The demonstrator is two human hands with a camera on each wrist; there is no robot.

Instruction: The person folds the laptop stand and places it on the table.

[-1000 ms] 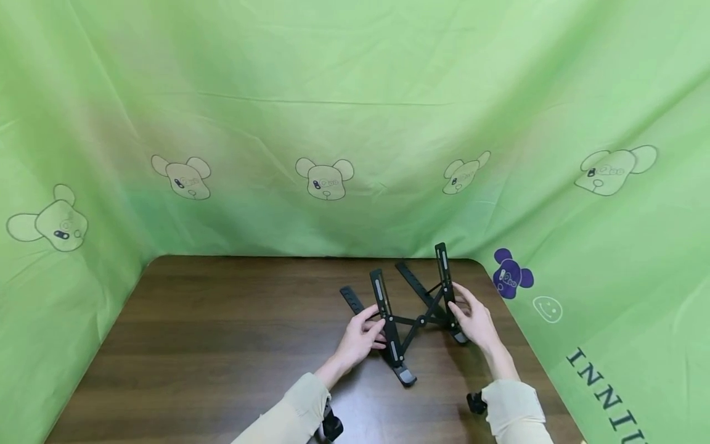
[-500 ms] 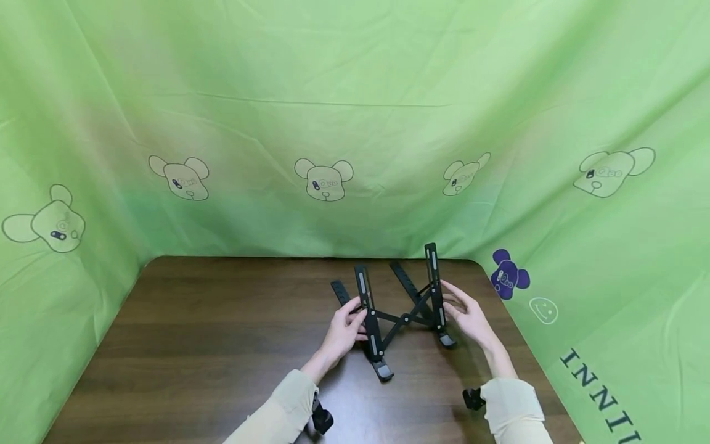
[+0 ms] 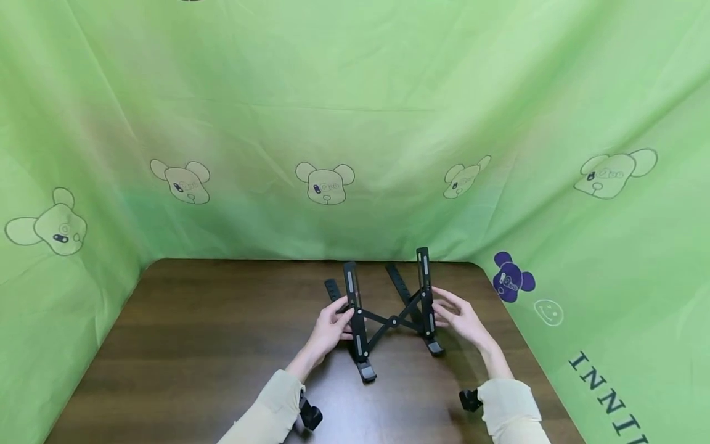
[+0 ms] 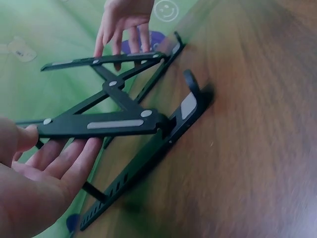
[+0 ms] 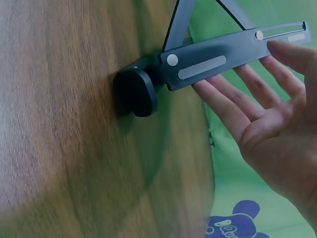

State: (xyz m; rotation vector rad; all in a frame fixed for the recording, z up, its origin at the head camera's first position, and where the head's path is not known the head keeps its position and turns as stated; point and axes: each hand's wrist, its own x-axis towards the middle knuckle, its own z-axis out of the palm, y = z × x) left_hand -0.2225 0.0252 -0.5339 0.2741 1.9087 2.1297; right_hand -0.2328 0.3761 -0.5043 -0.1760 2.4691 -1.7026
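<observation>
Overhead, I read "INNI" on the green backdrop [image 3: 355, 123]; one black folding laptop stand [image 3: 388, 314] stands on the wooden table [image 3: 194, 345]. Left hand [image 3: 331, 324] and right hand [image 3: 457, 320] flank it. Wrist views: both hands' fingers straight, touching its two arms.

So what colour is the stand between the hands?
Black, with grey pads, on the stand; clearest in the left wrist view.

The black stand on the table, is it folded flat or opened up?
Opened up. The black folding stand has both top bars raised off the wooden table, with crossed struts spread between them.
</observation>
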